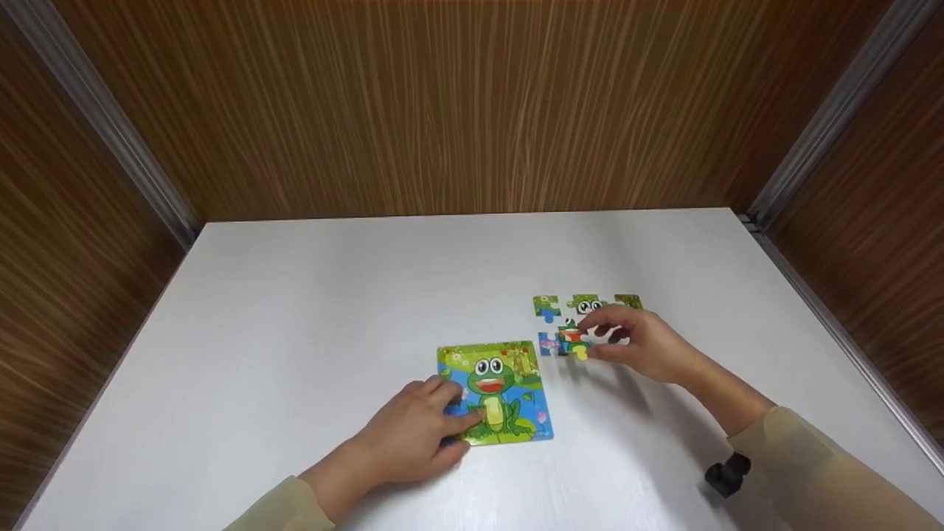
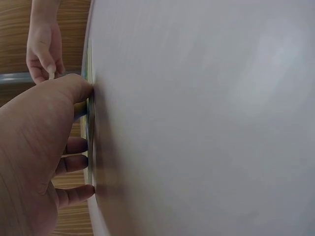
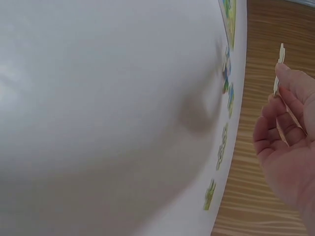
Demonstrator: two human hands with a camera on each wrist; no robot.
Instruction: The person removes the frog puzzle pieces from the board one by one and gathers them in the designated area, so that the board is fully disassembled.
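Observation:
My left hand (image 1: 420, 430) rests on the lower left of a square frog picture board (image 1: 509, 383), its index finger on the frog's belly. In the left wrist view, the thumb of the left hand (image 2: 44, 132) touches the board's edge. Farther right, my right hand (image 1: 641, 341) pinches a jigsaw piece (image 1: 572, 338) showing a red mouth and yellow belly, between thumb and fingers. The right wrist view shows this piece (image 3: 279, 69) edge-on, raised off the table. Around it lie a blue-green corner piece (image 1: 546, 308), an eyes piece (image 1: 588, 304) and a pink-and-blue piece (image 1: 547, 344).
A green piece (image 1: 628, 301) lies behind the right hand, partly hidden. The white table (image 1: 332, 310) is enclosed by wood-grain panels (image 1: 472, 110) at the back and both sides. A small black object (image 1: 727, 474) is at the right sleeve.

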